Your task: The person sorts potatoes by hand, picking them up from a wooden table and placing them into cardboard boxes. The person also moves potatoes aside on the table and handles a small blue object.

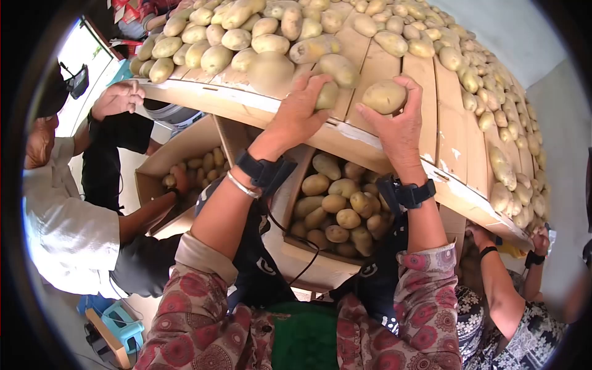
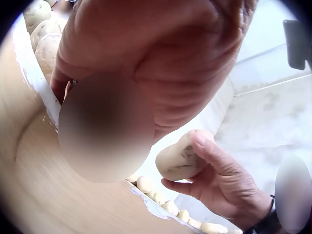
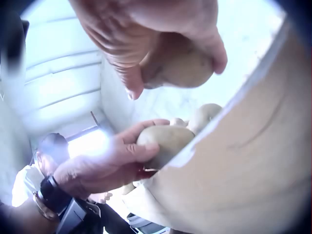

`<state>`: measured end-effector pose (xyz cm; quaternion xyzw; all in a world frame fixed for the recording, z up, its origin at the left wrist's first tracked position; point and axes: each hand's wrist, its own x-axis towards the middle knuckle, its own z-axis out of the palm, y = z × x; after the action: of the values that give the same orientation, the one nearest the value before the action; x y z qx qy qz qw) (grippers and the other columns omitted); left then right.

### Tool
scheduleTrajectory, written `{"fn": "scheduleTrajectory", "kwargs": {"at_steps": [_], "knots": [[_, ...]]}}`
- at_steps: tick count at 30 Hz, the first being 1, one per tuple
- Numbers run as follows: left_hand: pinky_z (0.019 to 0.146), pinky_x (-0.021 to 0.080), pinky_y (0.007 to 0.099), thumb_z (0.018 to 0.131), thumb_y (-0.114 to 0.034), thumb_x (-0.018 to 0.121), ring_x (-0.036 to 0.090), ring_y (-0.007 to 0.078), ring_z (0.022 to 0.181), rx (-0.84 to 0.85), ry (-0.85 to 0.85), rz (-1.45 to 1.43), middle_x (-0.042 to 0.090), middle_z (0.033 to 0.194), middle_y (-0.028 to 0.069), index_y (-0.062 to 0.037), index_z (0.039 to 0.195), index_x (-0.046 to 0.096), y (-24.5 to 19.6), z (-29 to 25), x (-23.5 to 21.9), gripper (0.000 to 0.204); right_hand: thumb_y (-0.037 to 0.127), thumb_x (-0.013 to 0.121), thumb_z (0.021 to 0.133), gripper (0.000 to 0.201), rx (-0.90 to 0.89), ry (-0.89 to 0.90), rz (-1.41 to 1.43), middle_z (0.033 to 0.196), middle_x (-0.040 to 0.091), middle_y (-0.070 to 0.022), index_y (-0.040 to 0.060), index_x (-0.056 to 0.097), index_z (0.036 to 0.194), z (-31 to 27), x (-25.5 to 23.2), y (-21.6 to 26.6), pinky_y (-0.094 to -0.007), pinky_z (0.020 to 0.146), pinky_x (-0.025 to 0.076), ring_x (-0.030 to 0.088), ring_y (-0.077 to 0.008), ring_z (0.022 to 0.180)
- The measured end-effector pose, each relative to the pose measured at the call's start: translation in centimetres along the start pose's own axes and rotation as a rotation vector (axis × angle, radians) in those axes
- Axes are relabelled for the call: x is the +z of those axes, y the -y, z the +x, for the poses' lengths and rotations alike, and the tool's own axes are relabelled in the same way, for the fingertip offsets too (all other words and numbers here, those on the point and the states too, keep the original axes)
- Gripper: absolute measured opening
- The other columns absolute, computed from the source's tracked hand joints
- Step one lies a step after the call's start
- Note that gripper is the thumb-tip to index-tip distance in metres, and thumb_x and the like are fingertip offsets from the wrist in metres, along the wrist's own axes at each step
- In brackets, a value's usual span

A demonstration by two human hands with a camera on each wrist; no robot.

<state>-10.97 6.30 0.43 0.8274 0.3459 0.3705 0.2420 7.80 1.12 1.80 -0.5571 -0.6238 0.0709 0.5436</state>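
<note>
Over the front edge of the wooden table, my left hand (image 1: 300,111) holds a potato (image 1: 327,97) between thumb and fingers. Another potato (image 1: 339,70) lies just past its fingertips. To the right, my right hand (image 1: 398,126) grips a rounder potato (image 1: 384,97), thumb on one side and fingers on the other. The right wrist view shows the left hand's potato (image 3: 165,141) with the thumb across it. In the left wrist view the right hand's potato (image 2: 180,158) is raised above the table edge, and a blur covers part of the left hand's work.
Many potatoes (image 1: 271,43) spread over the slatted table (image 1: 425,102). Below its edge, between my knees, stands a cardboard box (image 1: 293,250) of potatoes. A second box (image 1: 145,179) stands left, with a person (image 1: 74,203) reaching into it. Another person's arm (image 1: 502,290) is at right.
</note>
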Motion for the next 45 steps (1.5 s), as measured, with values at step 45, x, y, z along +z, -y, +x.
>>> {"fn": "scheduleTrajectory", "kwargs": {"at_steps": [45], "knots": [[0.092,0.038,0.0424,0.076,0.002,0.056,0.043,0.0435,0.110,-0.075,-0.079,0.045,0.038,0.123,0.0243,-0.0044,0.126,0.036,-0.3,-0.2,0.7,0.055,0.042,0.057,0.088,0.047,0.453,0.486,0.039,0.085,0.060,-0.0030,0.0031,0.058,0.115,1.4,-2.2,-3.1,-0.0236,0.069,0.042,0.051,-0.0100,0.077]]}}
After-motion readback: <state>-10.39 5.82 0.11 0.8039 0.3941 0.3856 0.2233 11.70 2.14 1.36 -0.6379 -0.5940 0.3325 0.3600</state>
